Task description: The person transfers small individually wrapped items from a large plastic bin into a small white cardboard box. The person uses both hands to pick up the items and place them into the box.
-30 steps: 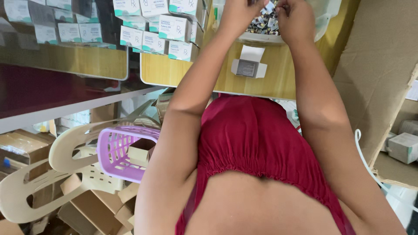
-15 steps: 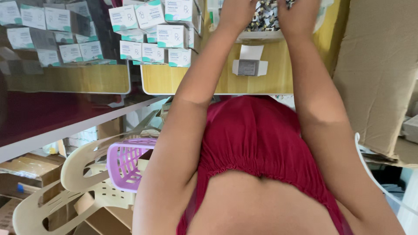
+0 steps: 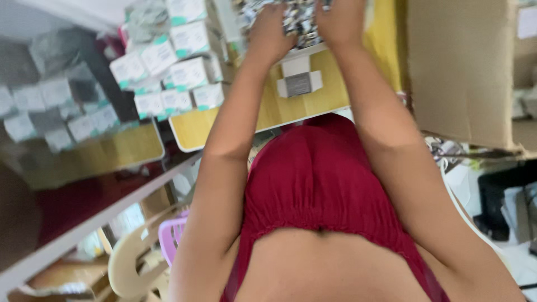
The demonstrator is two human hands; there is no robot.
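- A heap of small silvery packets (image 3: pixel 296 22) is seen at the top edge of the view, at the far side of the yellow desk (image 3: pixel 268 112); it appears to be held in a pale tray whose near rim (image 3: pixel 305 51) is just visible.
- The left hand (image 3: pixel 268 33) is laid on the left part of the heap, the right hand (image 3: pixel 341 22) on its right part; both are touching the packets.
- The fingers of both hands are cut off by the picture's top edge or buried in the heap, so it cannot be told whether they are apart, together or closed on a packet.
- Just nearer than the tray, between the two forearms, a small white carton (image 3: pixel 299 84) is found lying on the desk with its flaps open and a grey content showing.
- To the left of the hands, white boxes with teal stripes (image 3: pixel 173 72) are stacked on the desk, close to the left forearm.
- The near edge of the desk is met by the red garment (image 3: pixel 319 179) of the person.
- To the right, a large brown cardboard sheet (image 3: pixel 458 67) is stood beside the desk, close to the right arm.
- Lower left, a beige plastic chair (image 3: pixel 131 265) and a lilac basket (image 3: pixel 170 237) are seen below the desk.
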